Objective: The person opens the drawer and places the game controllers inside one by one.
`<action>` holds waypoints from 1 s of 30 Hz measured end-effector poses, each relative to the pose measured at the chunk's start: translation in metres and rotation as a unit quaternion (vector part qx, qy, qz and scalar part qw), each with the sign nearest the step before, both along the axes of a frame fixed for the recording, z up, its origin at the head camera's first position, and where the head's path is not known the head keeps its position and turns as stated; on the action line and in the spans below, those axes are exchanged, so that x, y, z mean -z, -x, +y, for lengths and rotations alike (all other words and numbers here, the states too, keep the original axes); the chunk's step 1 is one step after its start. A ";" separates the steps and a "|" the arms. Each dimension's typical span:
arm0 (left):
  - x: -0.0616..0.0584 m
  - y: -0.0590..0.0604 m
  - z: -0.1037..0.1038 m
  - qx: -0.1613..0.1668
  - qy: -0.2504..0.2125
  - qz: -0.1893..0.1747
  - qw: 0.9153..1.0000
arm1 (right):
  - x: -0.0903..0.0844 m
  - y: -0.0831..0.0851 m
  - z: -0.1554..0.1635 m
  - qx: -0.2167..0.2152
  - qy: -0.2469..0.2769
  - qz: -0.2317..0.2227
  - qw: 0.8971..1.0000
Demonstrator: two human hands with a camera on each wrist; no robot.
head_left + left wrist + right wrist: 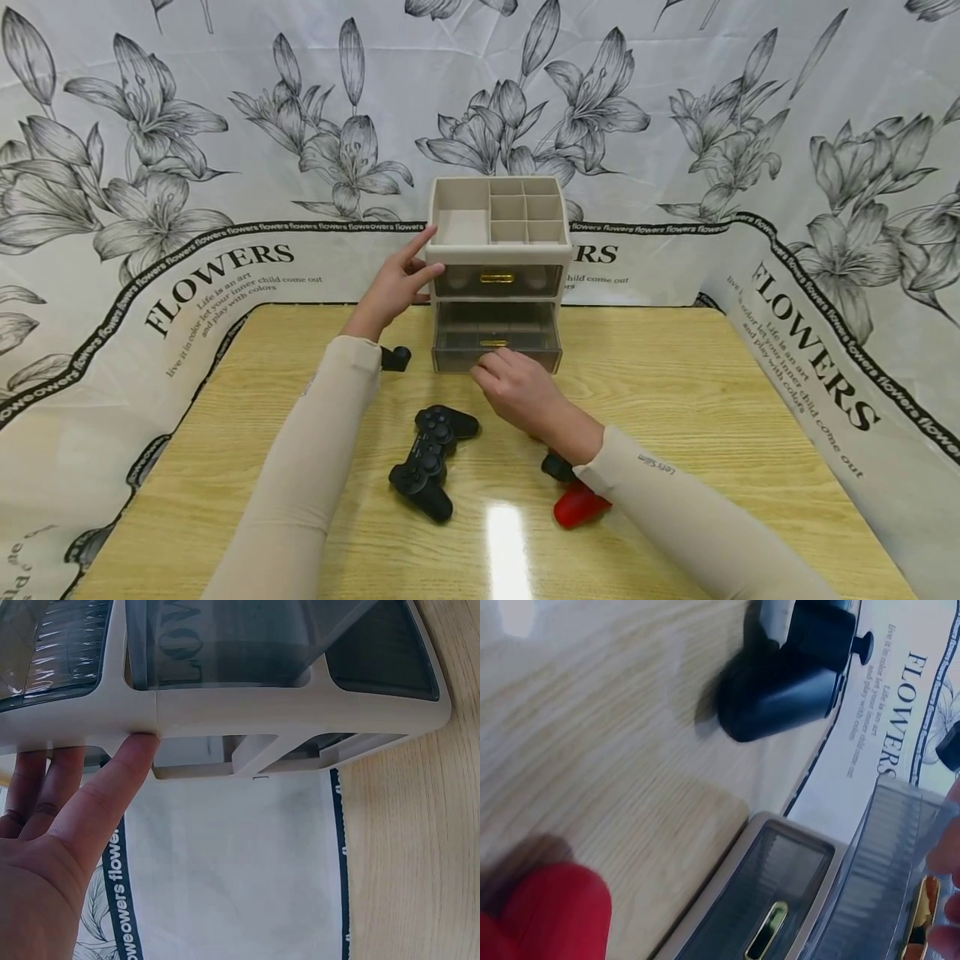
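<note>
A cream desktop organizer [495, 252] with two smoky clear drawers stands at the back of the table. Its lower drawer [457, 361] is pulled out, and the upper drawer [461, 283] is closed. My left hand [396, 287] rests against the organizer's left side, thumb near the front edge; the left wrist view shows those fingers [94, 799] fairly straight along the cream frame. At the lower drawer's front, my right hand [525, 392] has its fingers curled at the gold handle [921, 919], partly cut off in the right wrist view.
A black game controller [427, 462] lies in front of the organizer. A red controller grip [579, 504] and a black part [557, 465] show beneath my right forearm. Another black object [397, 358] is partly hidden by my left wrist. Flower-printed cloth [352, 258] surrounds the table.
</note>
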State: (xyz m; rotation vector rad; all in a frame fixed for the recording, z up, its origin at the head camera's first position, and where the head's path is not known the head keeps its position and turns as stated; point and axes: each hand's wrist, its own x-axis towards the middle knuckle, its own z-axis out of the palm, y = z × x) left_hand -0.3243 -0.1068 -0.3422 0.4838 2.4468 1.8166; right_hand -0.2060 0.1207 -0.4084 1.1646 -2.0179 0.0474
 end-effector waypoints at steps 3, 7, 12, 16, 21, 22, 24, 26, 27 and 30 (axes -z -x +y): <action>0.000 0.000 0.000 0.000 0.002 -0.002 1.000 | 0.000 -0.002 -0.004 -0.029 -0.007 -0.007 1.000; 0.000 0.000 -0.001 0.004 0.003 0.000 1.000 | 0.001 -0.004 -0.010 -0.048 -0.027 -0.024 0.998; 0.000 0.001 -0.002 0.014 0.001 0.000 1.000 | 0.005 -0.004 -0.016 -0.085 -0.057 -0.049 0.994; 0.000 0.001 -0.003 0.019 0.004 -0.001 1.000 | 0.009 -0.003 -0.021 -0.114 -0.069 -0.073 0.988; -0.007 -0.003 -0.003 0.026 0.006 -0.014 1.000 | 0.013 -0.002 -0.026 -0.138 -0.089 -0.113 0.980; -0.009 -0.005 -0.002 0.027 0.008 -0.019 0.999 | 0.014 -0.003 -0.028 -0.140 -0.096 -0.124 0.978; -0.014 -0.011 -0.002 0.029 0.011 -0.025 0.999 | 0.015 -0.004 -0.030 -0.139 -0.113 -0.151 0.972; -0.021 -0.018 -0.001 0.029 0.016 -0.030 0.999 | 0.016 -0.005 -0.033 -0.137 -0.128 -0.177 0.966; -0.022 -0.019 -0.001 0.029 0.018 -0.028 0.999 | 0.015 -0.006 -0.034 -0.134 -0.135 -0.190 0.963; -0.021 -0.019 -0.001 0.029 0.020 -0.026 0.999 | 0.019 -0.006 -0.038 -0.137 -0.144 -0.221 0.955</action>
